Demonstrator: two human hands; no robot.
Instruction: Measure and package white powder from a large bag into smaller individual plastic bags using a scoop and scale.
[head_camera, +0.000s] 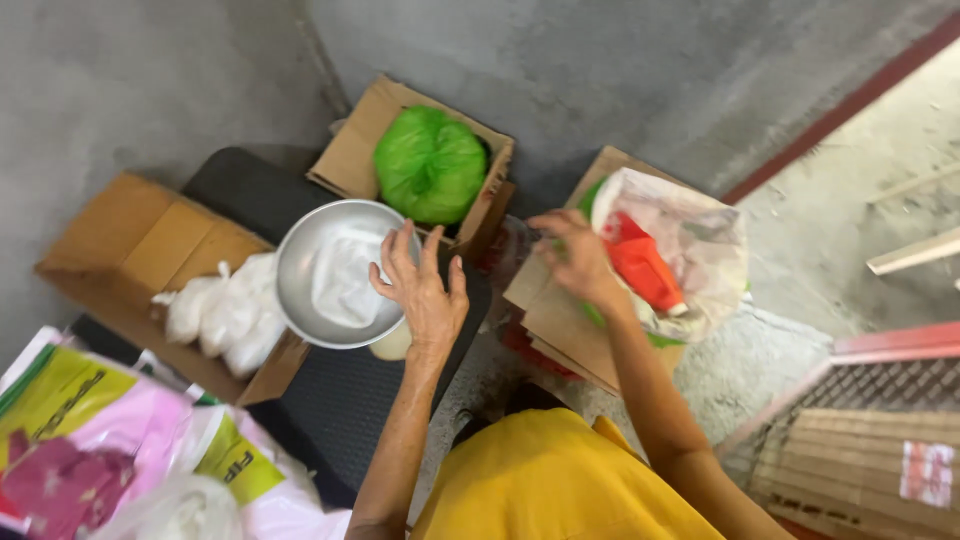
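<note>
My left hand (422, 292) lies with fingers spread against the right rim of a round metal bowl (300, 300) that holds a white bag or powder. A pale object (392, 343) peeks out under the bowl by my wrist. My right hand (577, 255), blurred and with bent fingers, hovers over the flap of a cardboard box (545, 320). That box holds a clear plastic bag (690, 240) with red and orange packets inside. Whether the right hand grips anything is unclear.
An open carton with a green plastic bag (430, 165) stands behind the bowl. At the left, another carton (130, 245) holds white filled bags (225, 310). Pink and green printed sacks (90, 440) lie at the lower left. A black mat (345, 400) lies beneath; cardboard and a grille sit lower right.
</note>
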